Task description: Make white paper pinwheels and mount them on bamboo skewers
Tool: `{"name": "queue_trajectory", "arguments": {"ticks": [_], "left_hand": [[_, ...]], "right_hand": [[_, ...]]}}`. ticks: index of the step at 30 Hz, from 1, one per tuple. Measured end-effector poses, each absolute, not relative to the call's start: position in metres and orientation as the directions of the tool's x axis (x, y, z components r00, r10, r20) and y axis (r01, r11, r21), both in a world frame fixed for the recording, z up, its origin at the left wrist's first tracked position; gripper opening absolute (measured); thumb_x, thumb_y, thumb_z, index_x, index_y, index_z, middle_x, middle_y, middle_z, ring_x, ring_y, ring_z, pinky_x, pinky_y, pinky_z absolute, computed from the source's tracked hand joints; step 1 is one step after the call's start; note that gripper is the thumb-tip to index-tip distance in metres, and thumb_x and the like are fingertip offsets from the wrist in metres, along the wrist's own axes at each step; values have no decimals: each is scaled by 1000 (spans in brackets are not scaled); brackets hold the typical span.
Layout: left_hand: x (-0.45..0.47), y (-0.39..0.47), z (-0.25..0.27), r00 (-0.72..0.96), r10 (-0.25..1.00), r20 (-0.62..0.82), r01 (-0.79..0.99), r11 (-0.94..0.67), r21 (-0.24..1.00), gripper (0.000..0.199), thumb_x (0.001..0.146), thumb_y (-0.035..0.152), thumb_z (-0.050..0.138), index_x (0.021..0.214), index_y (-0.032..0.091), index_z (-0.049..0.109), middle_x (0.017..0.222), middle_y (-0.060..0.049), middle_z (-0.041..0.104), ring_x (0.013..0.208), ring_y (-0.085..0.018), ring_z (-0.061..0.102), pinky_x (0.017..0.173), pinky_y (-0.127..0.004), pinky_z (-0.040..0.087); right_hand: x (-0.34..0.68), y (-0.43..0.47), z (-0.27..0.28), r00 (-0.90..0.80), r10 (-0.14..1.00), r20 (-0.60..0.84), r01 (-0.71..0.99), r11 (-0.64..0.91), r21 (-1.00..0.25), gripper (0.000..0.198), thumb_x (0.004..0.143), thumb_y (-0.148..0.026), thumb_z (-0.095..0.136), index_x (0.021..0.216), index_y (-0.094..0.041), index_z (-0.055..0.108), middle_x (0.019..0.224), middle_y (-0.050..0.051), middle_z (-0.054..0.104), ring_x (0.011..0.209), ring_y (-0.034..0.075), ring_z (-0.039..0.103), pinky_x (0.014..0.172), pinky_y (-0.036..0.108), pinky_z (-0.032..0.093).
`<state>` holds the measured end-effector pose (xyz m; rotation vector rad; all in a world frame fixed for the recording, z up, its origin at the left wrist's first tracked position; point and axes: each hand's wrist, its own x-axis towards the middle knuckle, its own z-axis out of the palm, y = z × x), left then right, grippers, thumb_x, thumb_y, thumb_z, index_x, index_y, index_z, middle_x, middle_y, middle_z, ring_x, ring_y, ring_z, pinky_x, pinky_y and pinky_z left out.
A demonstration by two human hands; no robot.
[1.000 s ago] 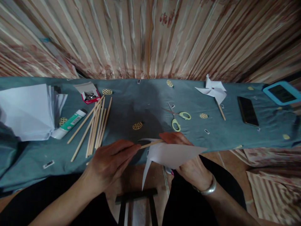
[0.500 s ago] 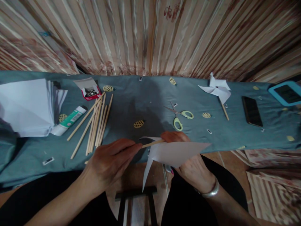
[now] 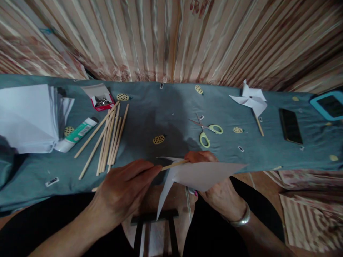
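Note:
Just over the near edge of the table, my left hand [image 3: 124,187] is closed around a thin wooden stick [image 3: 174,165]. The stick's far end meets the fingers of my right hand [image 3: 217,185]. A white paper pinwheel [image 3: 199,175] is gripped in my right hand, its blades jutting out left and right and covering part of the palm and fingers. Stick and paper touch near my right fingertips; whether they are joined is hidden. A pair of scissors [image 3: 205,140] with pale green handles lies spread on the cloth beyond my hands.
Several wooden sticks [image 3: 105,144] lie left of centre, beside a glue tube [image 3: 76,135] and a red box of metal pins [image 3: 102,101]. Stacked white paper [image 3: 26,119] is at far left. Another pinwheel [image 3: 252,98], a phone [image 3: 291,125] and a blue-framed device [image 3: 328,106] lie right.
Both hands keep their grip on the stick and the paper pinwheel. The paper blades have tilted slightly, and the view has shifted a little.

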<state>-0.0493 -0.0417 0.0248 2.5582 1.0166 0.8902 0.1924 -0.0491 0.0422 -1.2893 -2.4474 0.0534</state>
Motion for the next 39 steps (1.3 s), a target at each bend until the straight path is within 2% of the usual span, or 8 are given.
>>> {"name": "queue_trajectory", "arguments": {"ticks": [8, 12, 17, 20, 26, 31, 35, 39], "left_hand": [[-51, -47, 24, 552, 706, 444, 519, -708, 480, 26, 95, 9, 48, 118, 16, 60, 103, -5, 68, 79, -10, 67, 65, -17, 54], [-52, -48, 27, 561, 718, 412, 539, -695, 477, 25, 96, 12, 47, 116, 17, 61, 101, -5, 69, 78, -11, 68, 65, -17, 54], [-53, -48, 30, 573, 711, 409, 555, -703, 444, 23, 95, 11, 48, 112, 16, 64, 97, -5, 70, 74, -10, 68, 62, -16, 54], [-53, -50, 28, 573, 719, 394, 559, -694, 454, 26, 96, 11, 47, 116, 16, 62, 99, -5, 70, 75, -11, 68, 62, -17, 54], [-56, -51, 24, 574, 712, 404, 562, -702, 438, 25, 96, 12, 46, 116, 14, 61, 101, -7, 69, 81, -12, 68, 66, -18, 55], [-53, -44, 28, 565, 707, 425, 563, -707, 428, 24, 98, 12, 44, 110, 14, 65, 96, -6, 70, 77, -11, 69, 65, -17, 56], [-51, -36, 30, 544, 705, 455, 573, -708, 413, 21, 96, 12, 49, 105, 14, 68, 94, -6, 72, 77, -11, 70, 65, -16, 56], [-51, -31, 30, 515, 724, 460, 587, -688, 426, 21, 96, 14, 50, 102, 16, 70, 90, -4, 73, 74, -11, 71, 63, -17, 57]], "right_hand": [[194, -53, 37, -545, 791, 279, 794, 594, -132, 30, 92, -11, 38, 89, -18, 67, 94, 11, 70, 84, 24, 61, 77, 37, 54], [194, -54, 35, -547, 796, 261, 792, 593, -149, 28, 91, -11, 40, 94, -17, 67, 98, 12, 70, 88, 25, 61, 80, 38, 54], [191, -53, 38, -541, 805, 244, 791, 586, -177, 24, 88, -8, 42, 87, -17, 64, 91, 11, 70, 80, 24, 62, 75, 35, 56], [190, -52, 38, -534, 818, 216, 794, 572, -204, 23, 86, -6, 43, 86, -18, 64, 90, 10, 70, 82, 23, 63, 78, 35, 57], [192, -54, 31, -520, 827, 213, 777, 562, -284, 21, 91, -10, 45, 99, -15, 64, 97, 11, 69, 91, 23, 62, 83, 35, 57], [191, -48, 36, -528, 809, 257, 757, 586, -288, 25, 92, -8, 41, 92, -13, 66, 100, 13, 70, 92, 24, 63, 84, 37, 57], [192, -45, 40, -516, 806, 291, 755, 588, -289, 29, 93, -12, 42, 112, -6, 64, 110, 17, 70, 103, 27, 63, 90, 40, 57], [194, -44, 39, -476, 835, 276, 771, 547, -327, 46, 93, -15, 43, 137, -5, 48, 121, 18, 69, 110, 27, 64, 93, 42, 58]]}}
